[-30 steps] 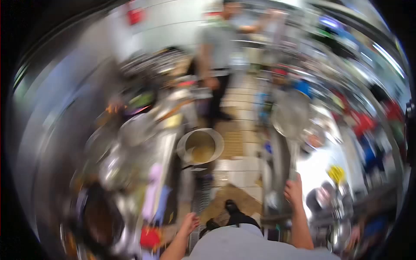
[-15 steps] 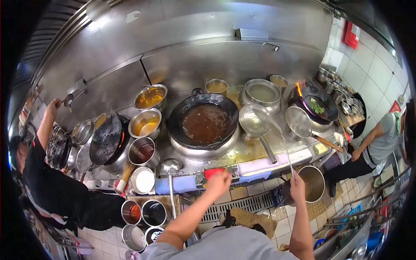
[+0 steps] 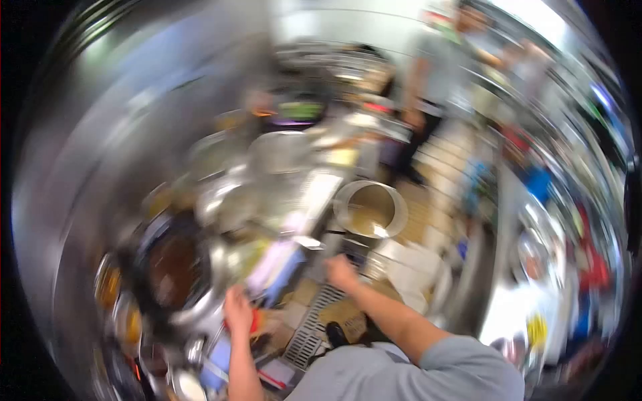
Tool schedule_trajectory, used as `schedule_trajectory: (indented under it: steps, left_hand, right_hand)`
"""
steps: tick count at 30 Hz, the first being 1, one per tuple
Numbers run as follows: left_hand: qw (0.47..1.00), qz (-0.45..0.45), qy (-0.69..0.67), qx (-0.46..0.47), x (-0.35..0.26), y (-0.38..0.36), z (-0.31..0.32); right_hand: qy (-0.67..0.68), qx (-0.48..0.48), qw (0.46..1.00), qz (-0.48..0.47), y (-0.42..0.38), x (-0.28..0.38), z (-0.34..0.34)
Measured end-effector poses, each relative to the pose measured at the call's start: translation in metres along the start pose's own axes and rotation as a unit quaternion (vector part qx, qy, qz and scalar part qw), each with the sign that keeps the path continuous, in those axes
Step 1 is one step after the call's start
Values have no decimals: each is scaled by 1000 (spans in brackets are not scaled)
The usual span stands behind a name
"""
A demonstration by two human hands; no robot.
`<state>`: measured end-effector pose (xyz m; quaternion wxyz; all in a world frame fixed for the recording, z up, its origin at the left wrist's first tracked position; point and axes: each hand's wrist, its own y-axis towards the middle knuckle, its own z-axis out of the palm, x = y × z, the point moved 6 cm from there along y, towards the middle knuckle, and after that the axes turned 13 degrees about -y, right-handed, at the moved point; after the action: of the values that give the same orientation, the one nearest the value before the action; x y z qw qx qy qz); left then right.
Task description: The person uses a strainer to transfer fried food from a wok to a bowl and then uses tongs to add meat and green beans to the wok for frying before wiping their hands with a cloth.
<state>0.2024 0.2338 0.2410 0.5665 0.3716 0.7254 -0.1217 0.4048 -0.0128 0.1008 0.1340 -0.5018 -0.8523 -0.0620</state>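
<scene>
The view is smeared by motion. My left hand [image 3: 239, 309] is beside a red item [image 3: 255, 321] at the counter edge, its fingers too blurred to read. My right hand [image 3: 342, 273] looks closed, just below a large metal pot [image 3: 400, 212] holding liquid; what it grips cannot be made out. Up and left of that hand, a blurred skimmer [image 3: 234, 208] lies with its handle toward me. A dark wok [image 3: 172, 267] of brown liquid sits to the left of my left hand.
At the top right a person in grey [image 3: 435, 73] stands past the pot. A second wok [image 3: 297, 110] with green food is at the back. Bowls of yellow liquid [image 3: 128, 322] are at lower left. A steel counter [image 3: 521, 314] runs along the right.
The view has swung right. The wok and bowls have shifted left and down, the pot toward the centre. The long utensil in my right hand no longer shows clearly.
</scene>
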Motion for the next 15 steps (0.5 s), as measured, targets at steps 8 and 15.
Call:
schedule_trajectory:
  steps: [8, 15]
  left_hand:
    - [751, 15, 163, 640, 160, -202, 131]
    - [735, -219, 121, 630, 286, -159, 206]
  right_hand:
    - [555, 58, 696, 452, -338, -250, 73]
    - [691, -446, 358, 442, -521, -263, -96]
